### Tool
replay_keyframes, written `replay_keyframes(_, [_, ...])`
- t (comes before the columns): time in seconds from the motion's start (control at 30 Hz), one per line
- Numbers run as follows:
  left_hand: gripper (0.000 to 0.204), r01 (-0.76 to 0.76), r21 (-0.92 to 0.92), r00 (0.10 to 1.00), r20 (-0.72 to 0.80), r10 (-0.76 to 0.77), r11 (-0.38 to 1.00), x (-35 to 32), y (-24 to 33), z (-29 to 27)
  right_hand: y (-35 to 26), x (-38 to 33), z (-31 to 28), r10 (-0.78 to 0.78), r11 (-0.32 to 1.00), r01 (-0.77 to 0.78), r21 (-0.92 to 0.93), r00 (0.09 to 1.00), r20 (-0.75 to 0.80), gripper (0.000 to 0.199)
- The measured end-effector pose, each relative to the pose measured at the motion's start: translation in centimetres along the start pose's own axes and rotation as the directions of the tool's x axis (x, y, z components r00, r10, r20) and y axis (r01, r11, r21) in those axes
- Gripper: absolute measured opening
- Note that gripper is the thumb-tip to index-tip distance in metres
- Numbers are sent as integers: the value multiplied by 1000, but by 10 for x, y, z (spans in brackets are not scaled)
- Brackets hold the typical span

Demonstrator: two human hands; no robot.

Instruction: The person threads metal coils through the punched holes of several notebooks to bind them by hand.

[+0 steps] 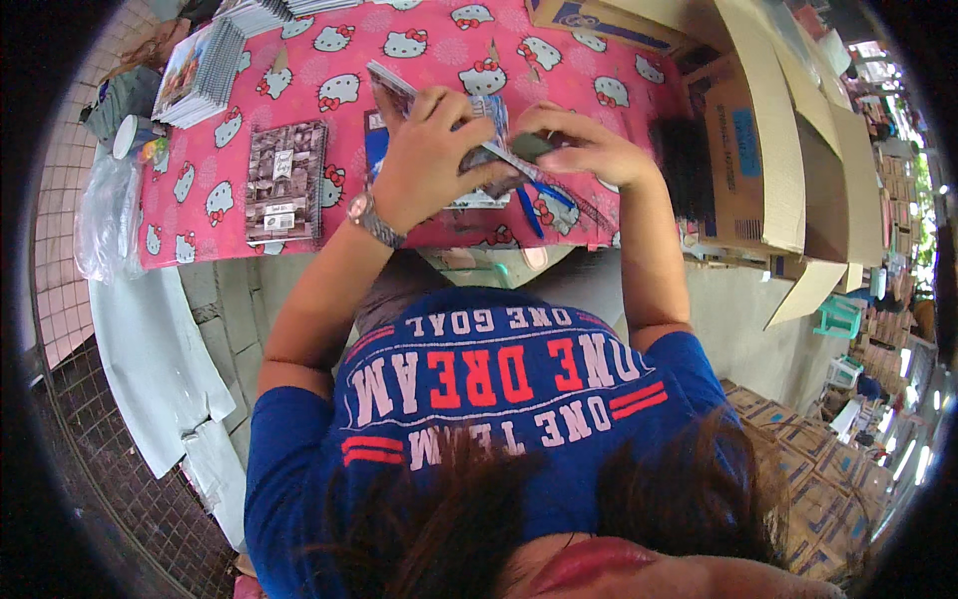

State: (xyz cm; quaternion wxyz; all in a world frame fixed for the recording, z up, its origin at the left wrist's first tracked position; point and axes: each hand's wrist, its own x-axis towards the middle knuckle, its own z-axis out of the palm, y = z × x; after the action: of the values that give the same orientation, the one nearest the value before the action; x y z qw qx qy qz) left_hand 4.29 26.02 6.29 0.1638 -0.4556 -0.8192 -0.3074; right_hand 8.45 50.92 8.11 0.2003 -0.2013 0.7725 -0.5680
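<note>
Just right of the grey-covered notebook (pixel 287 182) on the pink table (pixel 439 18), the left hand (pixel 434 160) has its grip closed on a tilted spiral notebook (pixel 391 86), apparently to steady it and turn its bound edge toward the right hand (pixel 584 148); that hand's narrow grip pinches a small dark piece (pixel 532 146), its kind unclear to me; the tilted one lies under the left palm and fingers, its far corner poking out beyond; the spiral-bound stack (pixel 205 75) sits behind the grey-covered notebook, seemingly to free the near space.
</note>
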Motion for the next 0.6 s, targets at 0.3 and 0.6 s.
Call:
replay_keyframes(0.3, [44, 75, -5, 996, 55, -75, 997, -24, 1, -3, -12, 3, 21, -174, 916, 134, 378, 982, 74, 63])
replay_keyframes(0.6, [47, 24, -60, 1000, -10, -25, 998, -22, 3, -17, -14, 17, 20, -114, 993, 111, 34, 990, 85, 58])
